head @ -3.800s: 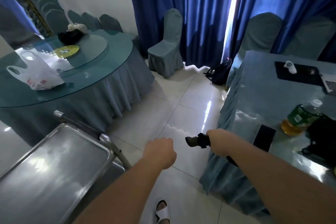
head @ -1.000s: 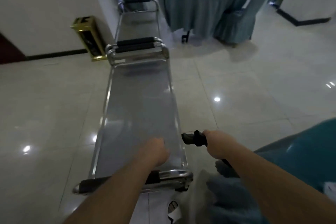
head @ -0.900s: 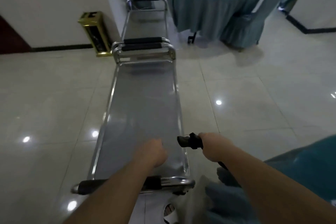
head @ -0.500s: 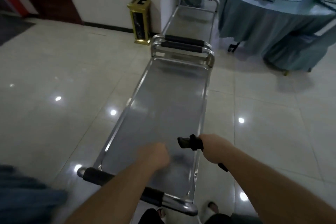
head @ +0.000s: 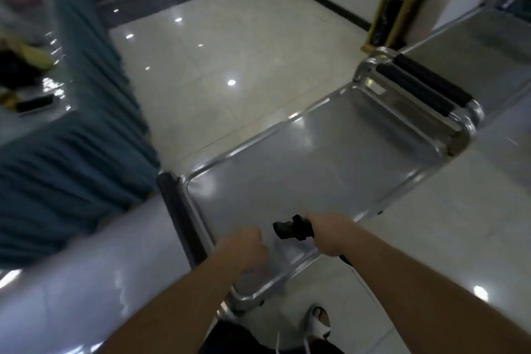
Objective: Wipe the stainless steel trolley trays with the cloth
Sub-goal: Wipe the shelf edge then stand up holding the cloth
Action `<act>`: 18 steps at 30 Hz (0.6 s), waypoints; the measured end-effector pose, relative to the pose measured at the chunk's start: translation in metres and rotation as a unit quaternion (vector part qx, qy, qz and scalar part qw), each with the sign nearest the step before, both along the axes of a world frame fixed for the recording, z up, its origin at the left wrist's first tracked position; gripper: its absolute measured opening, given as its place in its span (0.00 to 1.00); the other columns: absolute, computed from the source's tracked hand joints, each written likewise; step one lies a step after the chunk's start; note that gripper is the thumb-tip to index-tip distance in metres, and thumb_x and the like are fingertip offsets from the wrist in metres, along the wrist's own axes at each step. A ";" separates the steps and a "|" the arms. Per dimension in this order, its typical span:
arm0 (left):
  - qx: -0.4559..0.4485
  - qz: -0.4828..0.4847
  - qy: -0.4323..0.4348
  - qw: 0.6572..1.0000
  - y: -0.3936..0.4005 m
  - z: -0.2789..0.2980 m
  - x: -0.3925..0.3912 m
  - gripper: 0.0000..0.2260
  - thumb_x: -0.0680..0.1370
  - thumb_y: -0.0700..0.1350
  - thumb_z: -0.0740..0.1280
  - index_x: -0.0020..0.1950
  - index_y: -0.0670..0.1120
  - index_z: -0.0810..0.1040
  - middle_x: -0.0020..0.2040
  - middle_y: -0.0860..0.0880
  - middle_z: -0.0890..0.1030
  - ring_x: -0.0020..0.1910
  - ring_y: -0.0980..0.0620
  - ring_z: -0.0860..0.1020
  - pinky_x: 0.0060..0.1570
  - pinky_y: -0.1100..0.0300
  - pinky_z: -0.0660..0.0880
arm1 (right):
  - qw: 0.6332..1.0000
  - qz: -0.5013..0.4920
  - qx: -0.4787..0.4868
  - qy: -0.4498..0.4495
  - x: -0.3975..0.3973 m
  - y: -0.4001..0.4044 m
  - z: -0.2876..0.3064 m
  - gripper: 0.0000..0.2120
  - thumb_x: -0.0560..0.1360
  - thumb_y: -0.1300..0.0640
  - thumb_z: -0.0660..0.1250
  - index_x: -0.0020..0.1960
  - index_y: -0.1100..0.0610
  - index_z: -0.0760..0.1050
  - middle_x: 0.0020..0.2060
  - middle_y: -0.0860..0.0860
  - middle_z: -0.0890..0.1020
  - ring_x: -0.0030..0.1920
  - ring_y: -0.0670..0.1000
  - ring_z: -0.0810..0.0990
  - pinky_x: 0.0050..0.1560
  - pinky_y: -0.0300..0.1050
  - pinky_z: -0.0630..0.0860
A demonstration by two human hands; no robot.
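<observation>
**Both fists over the near end of the steel trolley tray**

I am standing at the near end of the long, shiny stainless steel trolley tray [head: 330, 164], looking down along it as it runs away to my upper right. My left hand [head: 244, 250] is curled into a closed fist above the tray's near corner; I cannot tell whether anything is tucked inside it, and whether it touches the metal is unclear. My right hand [head: 330, 234] is closed around a small black handle-like object [head: 290, 230], whose dark end sticks out to the left between my two fists; a thin black strap hangs below that wrist. What the object is I cannot make out, and I see no cloth anywhere in view.

The tray surface is bare and reflects the ceiling lights. A black padded push handle [head: 179, 215] crosses the near end at my left, and two more black padded handles [head: 425, 89] sit side by side at the far end, where a second steel trolley [head: 485, 34] continues beyond. A gold-coloured upright bin [head: 399, 6] stands by the white wall near it. To my left is a table with a pleated teal cloth skirt [head: 71, 158]. The floor is glossy pale tile [head: 244, 46]. My foot in a white sandal [head: 317, 322] shows just below the tray's near corner.
</observation>
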State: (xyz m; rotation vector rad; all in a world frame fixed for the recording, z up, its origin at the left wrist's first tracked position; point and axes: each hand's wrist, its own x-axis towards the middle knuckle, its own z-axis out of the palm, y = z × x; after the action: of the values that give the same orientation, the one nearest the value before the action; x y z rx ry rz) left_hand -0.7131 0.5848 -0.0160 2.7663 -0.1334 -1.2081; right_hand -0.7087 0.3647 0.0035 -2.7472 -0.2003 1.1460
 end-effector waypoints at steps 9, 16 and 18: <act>0.003 0.076 -0.084 0.994 -0.001 -0.002 -0.037 0.17 0.82 0.52 0.62 0.69 0.51 0.75 0.66 0.50 0.79 0.62 0.47 0.79 0.62 0.51 0.78 | 1.000 0.011 0.008 -0.016 0.009 -0.016 0.002 0.13 0.81 0.61 0.63 0.65 0.55 0.76 0.52 0.55 0.81 0.51 0.55 0.81 0.52 0.47 0.78; 0.009 0.100 -0.125 0.987 -0.024 -0.027 -0.038 0.18 0.82 0.53 0.61 0.71 0.50 0.73 0.64 0.48 0.79 0.59 0.45 0.79 0.50 0.53 0.73 | 0.999 0.049 -0.001 -0.014 0.011 -0.051 -0.005 0.14 0.81 0.61 0.63 0.66 0.54 0.74 0.55 0.55 0.81 0.52 0.54 0.81 0.54 0.49 0.78; 0.012 0.126 -0.140 0.982 -0.034 -0.030 -0.042 0.19 0.82 0.53 0.61 0.71 0.51 0.73 0.64 0.48 0.79 0.59 0.46 0.79 0.51 0.52 0.74 | 0.996 0.090 0.004 -0.010 0.019 -0.061 -0.012 0.13 0.82 0.60 0.63 0.66 0.55 0.74 0.56 0.56 0.81 0.51 0.54 0.80 0.51 0.47 0.76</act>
State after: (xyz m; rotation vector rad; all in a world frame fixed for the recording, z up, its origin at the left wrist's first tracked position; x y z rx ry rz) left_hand -0.7547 0.5504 -0.0459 2.8501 0.2015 -0.7630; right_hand -0.6897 0.3039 -0.0082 -2.7801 -0.4620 1.1557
